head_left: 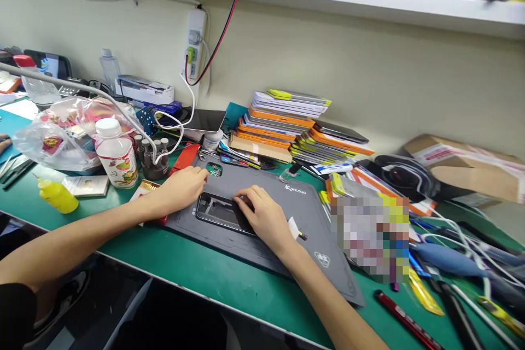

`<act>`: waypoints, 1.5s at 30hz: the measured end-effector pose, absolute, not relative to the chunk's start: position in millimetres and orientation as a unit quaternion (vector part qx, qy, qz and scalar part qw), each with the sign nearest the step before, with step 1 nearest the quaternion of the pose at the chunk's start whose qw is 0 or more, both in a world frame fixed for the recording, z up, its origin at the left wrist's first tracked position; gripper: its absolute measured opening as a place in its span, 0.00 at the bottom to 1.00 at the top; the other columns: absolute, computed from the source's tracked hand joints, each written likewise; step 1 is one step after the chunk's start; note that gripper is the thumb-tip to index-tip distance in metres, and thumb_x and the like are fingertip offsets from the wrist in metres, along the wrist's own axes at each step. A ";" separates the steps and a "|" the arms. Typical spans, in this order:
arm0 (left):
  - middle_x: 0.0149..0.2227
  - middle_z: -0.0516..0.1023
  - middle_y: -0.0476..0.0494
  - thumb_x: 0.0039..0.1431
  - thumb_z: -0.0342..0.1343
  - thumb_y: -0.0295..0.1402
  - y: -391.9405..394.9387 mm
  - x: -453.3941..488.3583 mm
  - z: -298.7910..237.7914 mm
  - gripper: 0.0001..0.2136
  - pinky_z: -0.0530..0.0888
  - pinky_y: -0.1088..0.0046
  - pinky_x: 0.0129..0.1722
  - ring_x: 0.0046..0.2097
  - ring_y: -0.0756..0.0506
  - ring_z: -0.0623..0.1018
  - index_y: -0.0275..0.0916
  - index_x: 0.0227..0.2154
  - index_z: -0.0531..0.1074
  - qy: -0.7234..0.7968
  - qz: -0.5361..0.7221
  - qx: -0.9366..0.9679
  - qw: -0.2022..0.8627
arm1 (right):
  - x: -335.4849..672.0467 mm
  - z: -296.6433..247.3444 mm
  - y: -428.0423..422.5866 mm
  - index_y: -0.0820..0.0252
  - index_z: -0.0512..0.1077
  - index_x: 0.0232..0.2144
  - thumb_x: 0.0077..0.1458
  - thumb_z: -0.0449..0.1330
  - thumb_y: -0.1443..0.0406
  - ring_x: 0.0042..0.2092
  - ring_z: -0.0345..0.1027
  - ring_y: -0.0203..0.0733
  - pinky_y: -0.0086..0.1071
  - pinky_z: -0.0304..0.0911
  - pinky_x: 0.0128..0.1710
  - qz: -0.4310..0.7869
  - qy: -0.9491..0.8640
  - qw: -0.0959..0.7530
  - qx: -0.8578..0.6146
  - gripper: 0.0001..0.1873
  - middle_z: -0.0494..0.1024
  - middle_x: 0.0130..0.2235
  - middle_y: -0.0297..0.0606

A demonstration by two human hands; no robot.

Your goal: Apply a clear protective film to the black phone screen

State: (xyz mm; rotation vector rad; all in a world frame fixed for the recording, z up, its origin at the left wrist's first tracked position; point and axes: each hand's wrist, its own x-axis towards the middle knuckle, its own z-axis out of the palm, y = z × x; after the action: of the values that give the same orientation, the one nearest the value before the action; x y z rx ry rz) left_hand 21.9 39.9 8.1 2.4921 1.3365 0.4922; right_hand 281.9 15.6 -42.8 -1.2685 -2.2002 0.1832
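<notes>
A dark phone (217, 211) lies flat on a grey work mat (311, 219) on the green bench. My right hand (266, 217) rests on the phone's right end, fingers curled and pressed down on it. My left hand (184, 187) sits at the mat's upper left corner, fingers curled near a small round tray of tiny parts (214, 169); what it pinches, if anything, is too small to make out. A small white slip (293, 227) lies just right of my right hand.
A white bottle (116, 154), a yellow squeeze bottle (57, 194) and a plastic bag (61, 131) stand at the left. Stacked phone-part packets (287, 126) sit behind the mat. Cables, tools and a cardboard box (471, 167) crowd the right side. A power strip (195, 44) hangs on the wall.
</notes>
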 end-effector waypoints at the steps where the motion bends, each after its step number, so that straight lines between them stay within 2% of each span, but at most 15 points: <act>1: 0.44 0.81 0.35 0.69 0.45 0.29 40.6 19.1 9.0 0.11 0.73 0.58 0.52 0.49 0.36 0.80 0.38 0.43 0.74 0.455 0.153 0.866 0.139 | 281.3 -42.9 15.8 0.52 0.73 0.40 0.73 0.50 0.56 0.42 0.73 0.47 0.38 0.67 0.39 0.065 -0.825 0.295 -0.477 0.14 0.77 0.38 0.39; 6: 0.40 0.83 0.43 0.66 0.49 0.31 48.9 11.0 9.1 0.08 0.74 0.67 0.42 0.43 0.40 0.82 0.41 0.39 0.75 0.427 0.117 0.879 0.178 | 279.0 -43.4 17.6 0.52 0.73 0.40 0.73 0.50 0.58 0.41 0.74 0.46 0.37 0.69 0.39 0.048 -0.824 0.299 -0.478 0.13 0.77 0.36 0.38; 15: 0.40 0.83 0.38 0.66 0.47 0.29 43.9 16.7 8.2 0.10 0.73 0.65 0.41 0.45 0.37 0.81 0.39 0.39 0.75 0.453 0.110 0.866 0.180 | 277.8 -48.7 15.6 0.53 0.73 0.40 0.74 0.48 0.58 0.41 0.74 0.46 0.37 0.68 0.39 0.007 -0.827 0.295 -0.478 0.15 0.78 0.38 0.38; 18: 0.38 0.83 0.39 0.67 0.53 0.36 42.1 17.3 13.5 0.09 0.73 0.67 0.39 0.42 0.39 0.82 0.39 0.38 0.76 0.453 0.094 0.864 0.196 | 276.5 -50.6 12.8 0.53 0.73 0.40 0.74 0.47 0.57 0.42 0.74 0.47 0.38 0.67 0.37 -0.008 -0.827 0.296 -0.478 0.16 0.78 0.38 0.39; 21: 0.37 0.83 0.40 0.61 0.64 0.51 41.0 18.0 15.7 0.18 0.72 0.68 0.36 0.41 0.39 0.82 0.39 0.38 0.76 0.456 0.081 0.860 0.213 | 275.5 -51.7 10.6 0.53 0.72 0.40 0.75 0.46 0.55 0.42 0.74 0.47 0.38 0.66 0.36 -0.019 -0.829 0.295 -0.475 0.17 0.78 0.38 0.39; 23: 0.39 0.83 0.38 0.59 0.64 0.57 39.8 19.5 14.1 0.23 0.72 0.67 0.37 0.43 0.37 0.81 0.38 0.38 0.75 0.457 0.082 0.860 0.211 | 275.4 -52.9 9.8 0.53 0.72 0.41 0.75 0.46 0.55 0.42 0.74 0.48 0.38 0.65 0.35 -0.024 -0.829 0.296 -0.474 0.18 0.78 0.38 0.40; 26: 0.41 0.83 0.36 0.67 0.57 0.54 38.5 22.6 9.2 0.21 0.70 0.66 0.40 0.46 0.36 0.80 0.38 0.38 0.74 0.458 0.087 0.864 0.189 | 276.0 -55.8 9.4 0.53 0.72 0.40 0.75 0.45 0.54 0.42 0.74 0.48 0.38 0.65 0.35 -0.051 -0.830 0.292 -0.473 0.19 0.78 0.38 0.40; 28: 0.41 0.82 0.37 0.69 0.57 0.51 39.0 23.4 6.9 0.19 0.70 0.66 0.41 0.47 0.36 0.80 0.38 0.38 0.74 0.457 0.081 0.867 0.183 | 276.6 -57.4 9.3 0.53 0.72 0.41 0.76 0.44 0.54 0.42 0.74 0.47 0.38 0.65 0.35 -0.075 -0.831 0.283 -0.473 0.19 0.78 0.38 0.39; 30: 0.40 0.82 0.38 0.65 0.61 0.52 40.3 22.4 6.8 0.20 0.69 0.67 0.41 0.48 0.36 0.79 0.38 0.40 0.74 0.453 0.071 0.867 0.195 | 277.1 -57.9 9.1 0.54 0.71 0.42 0.76 0.44 0.54 0.42 0.74 0.47 0.37 0.65 0.35 -0.084 -0.832 0.279 -0.472 0.19 0.78 0.38 0.38; 36: 0.46 0.79 0.38 0.48 0.71 0.59 38.1 19.2 15.2 0.32 0.70 0.69 0.40 0.54 0.35 0.75 0.38 0.45 0.71 0.452 0.035 0.856 0.247 | 276.6 -57.8 7.9 0.53 0.71 0.41 0.76 0.43 0.52 0.41 0.74 0.47 0.37 0.64 0.34 -0.083 -0.832 0.284 -0.470 0.21 0.77 0.38 0.39; 39: 0.45 0.80 0.36 0.57 0.65 0.60 33.9 23.6 17.5 0.28 0.70 0.68 0.41 0.51 0.36 0.76 0.38 0.42 0.73 0.457 0.038 0.858 0.230 | 276.9 -60.4 8.0 0.53 0.71 0.41 0.76 0.42 0.51 0.41 0.73 0.49 0.39 0.63 0.34 -0.085 -0.830 0.288 -0.469 0.22 0.77 0.37 0.40; 42: 0.46 0.81 0.35 0.68 0.56 0.55 33.3 27.7 18.1 0.22 0.69 0.66 0.43 0.50 0.36 0.76 0.38 0.37 0.74 0.462 0.034 0.865 0.191 | 277.4 -60.6 8.0 0.54 0.72 0.41 0.76 0.42 0.53 0.40 0.71 0.50 0.41 0.63 0.38 -0.102 -0.832 0.279 -0.468 0.22 0.77 0.38 0.42; 45: 0.45 0.81 0.36 0.66 0.60 0.52 36.3 26.8 21.9 0.19 0.69 0.67 0.44 0.50 0.37 0.76 0.37 0.38 0.74 0.451 0.011 0.873 0.185 | 276.5 -55.7 6.3 0.55 0.73 0.41 0.76 0.44 0.56 0.40 0.70 0.51 0.42 0.63 0.41 -0.108 -0.832 0.268 -0.474 0.20 0.77 0.37 0.43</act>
State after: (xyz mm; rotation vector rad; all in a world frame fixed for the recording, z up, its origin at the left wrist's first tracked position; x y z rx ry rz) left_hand 26.8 36.3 21.9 2.4602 1.2703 0.0297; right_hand 276.5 6.3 -55.7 -1.2793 -2.2436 -0.2915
